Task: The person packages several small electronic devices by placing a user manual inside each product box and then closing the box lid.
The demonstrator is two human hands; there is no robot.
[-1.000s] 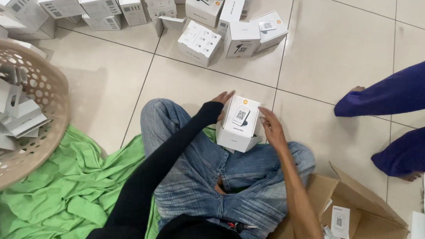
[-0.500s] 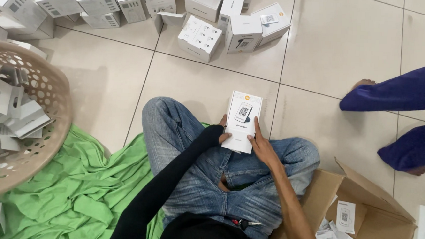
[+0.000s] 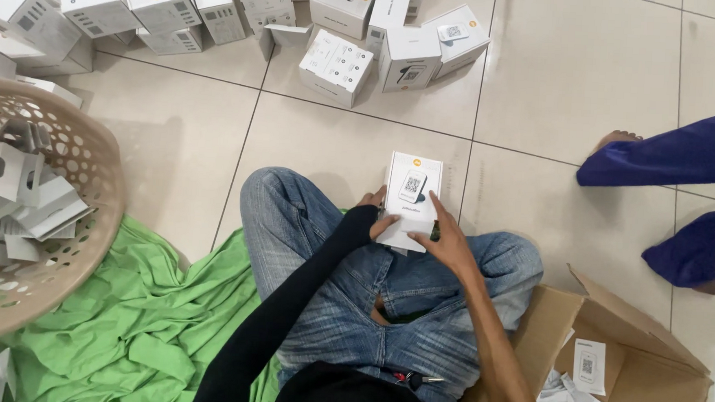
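A small white product box with a device picture on its face stands upright over my crossed legs in blue jeans. Both hands grip its lower end. My left hand, in a black sleeve, holds the bottom left edge. My right hand presses fingers on the front and holds the bottom right. The underside of the box is hidden behind my fingers.
Several white boxes lie on the tiled floor ahead. A tan perforated basket of white card inserts stands at left on a green cloth. An open cardboard box with papers sits at right. Another person's legs in blue trousers are at far right.
The white box was tilted, showing its side, a second ago. It now stands upright facing me, and both hands have slid down to its lower end.
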